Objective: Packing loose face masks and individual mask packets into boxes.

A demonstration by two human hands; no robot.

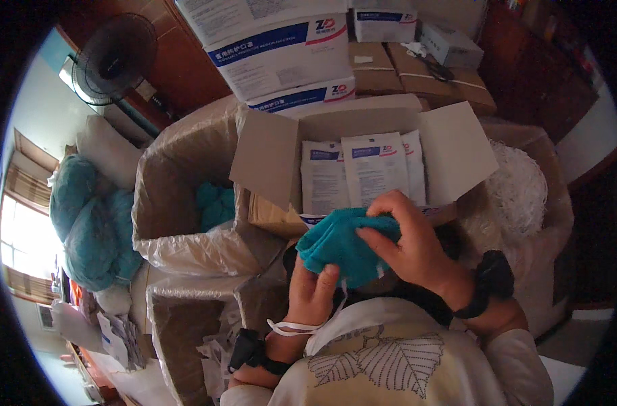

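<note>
A teal face mask point(345, 247) is held in front of my chest between both hands. My left hand point(310, 291) grips its lower left part, thumb on the near side. With thumb and fingertips, my right hand point(404, 237) pinches its upper right edge. A white elastic strap point(291, 329) loops over my left wrist and runs up toward the mask. Just beyond my hands stands an open white carton point(457, 152), flaps spread, with several white printed packets point(376, 166) upright inside.
Left of the carton, a plastic-lined box point(186, 149) holds teal masks point(215, 203). Nearer, another lined box point(176, 298) contains white packets. White elastic cords point(518, 186) fill a box at right. Stacked cartons point(281, 61) rise behind; teal bundles point(95, 223) and a fan point(115, 59) stand left.
</note>
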